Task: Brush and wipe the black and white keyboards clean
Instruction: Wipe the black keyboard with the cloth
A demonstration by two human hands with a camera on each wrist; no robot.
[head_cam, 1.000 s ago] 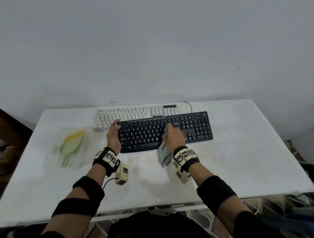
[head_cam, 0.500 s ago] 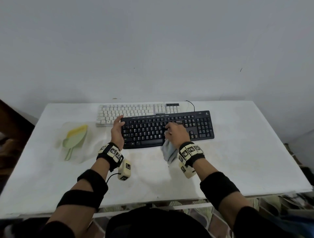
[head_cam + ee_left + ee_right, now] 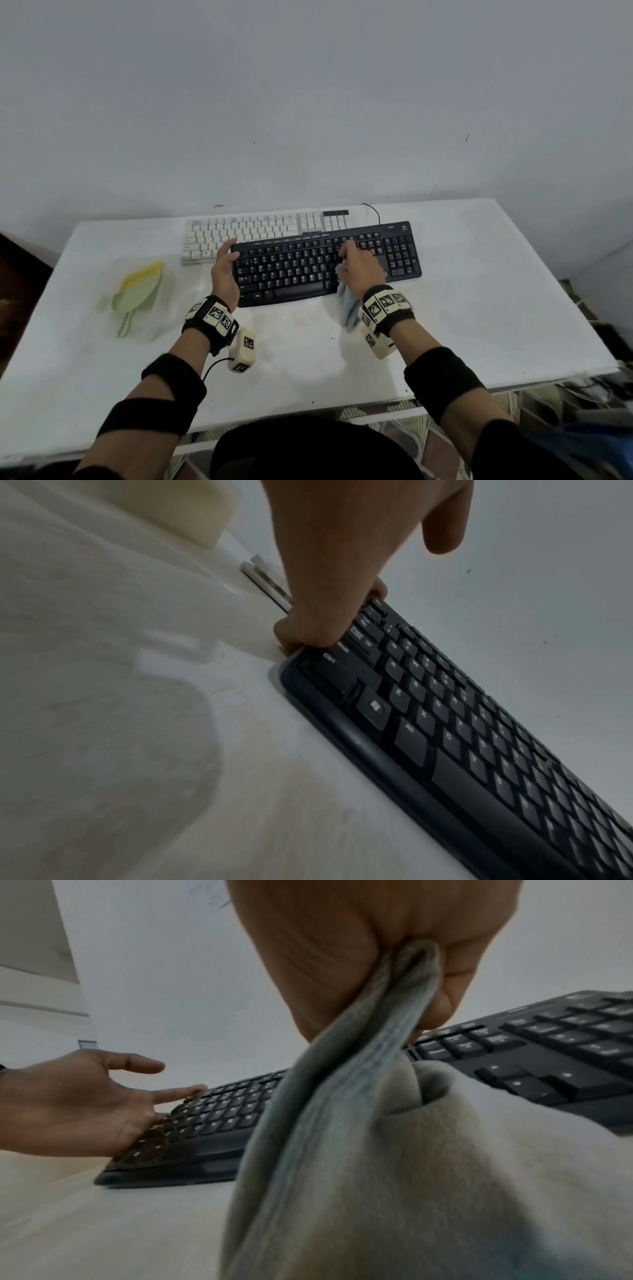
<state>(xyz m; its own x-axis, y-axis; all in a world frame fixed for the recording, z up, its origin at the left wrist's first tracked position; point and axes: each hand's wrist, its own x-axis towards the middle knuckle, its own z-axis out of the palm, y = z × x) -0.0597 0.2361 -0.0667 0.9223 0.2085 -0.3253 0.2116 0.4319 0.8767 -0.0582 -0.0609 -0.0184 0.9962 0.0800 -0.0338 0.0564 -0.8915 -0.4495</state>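
My right hand [image 3: 361, 270] squeezes a cloth [image 3: 342, 1110] on the black keyboard [image 3: 308, 270], mid-frame; my left hand [image 3: 224, 270] rests flat against its end, fingers straight.

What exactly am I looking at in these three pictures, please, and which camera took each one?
There is no machine here: a person cleans keyboards with bare hands, wearing a camera on the head and one on each wrist. The head view looks down on a white table. On it lie a black keyboard, a white keyboard partly behind it, and a green and yellow brush set to the left. The left hand rests with straight fingers against the black keyboard's left end; the left wrist view shows this close up. The right hand holds a grey cloth in its grip on the keys; the right wrist view shows the cloth hanging from the palm.
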